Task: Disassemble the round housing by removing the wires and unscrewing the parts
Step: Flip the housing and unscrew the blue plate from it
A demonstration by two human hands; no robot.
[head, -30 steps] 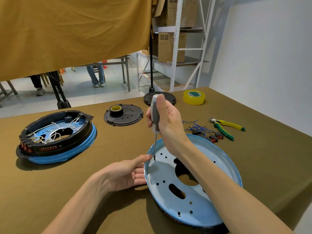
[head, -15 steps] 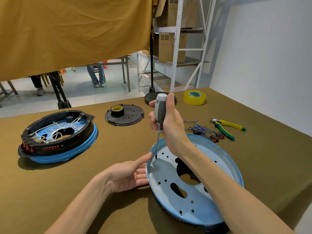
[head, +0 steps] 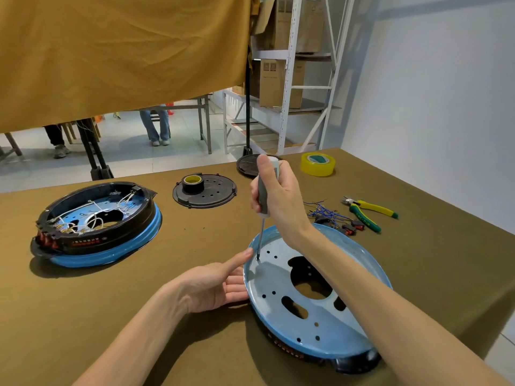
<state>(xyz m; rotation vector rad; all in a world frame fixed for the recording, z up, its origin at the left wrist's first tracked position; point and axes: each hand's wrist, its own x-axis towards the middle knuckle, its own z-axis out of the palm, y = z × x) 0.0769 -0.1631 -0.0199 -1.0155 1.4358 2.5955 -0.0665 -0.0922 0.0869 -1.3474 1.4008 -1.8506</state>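
Here the round blue metal housing (head: 320,288) lies on the table (head: 139,316) between both hands: the right hand (head: 278,201) grips a grey-handled screwdriver (head: 263,207) tip-down in it, and the left hand (head: 217,285) rests relaxed against its rim.

The round housing (head: 315,299) lies on the table (head: 111,316) near its front edge, right of centre; the left hand (head: 214,288) rests against its left rim; the right hand (head: 278,201) holds a screwdriver (head: 263,210) upright over its left part; a second housing (head: 97,224) sits toward the left edge; a disc (head: 204,192) with a tape roll (head: 192,183) on it lies behind centre; another tape roll (head: 317,163) sits near the back edge; loose wires (head: 324,214) and pliers (head: 367,211) lie toward the right edge.
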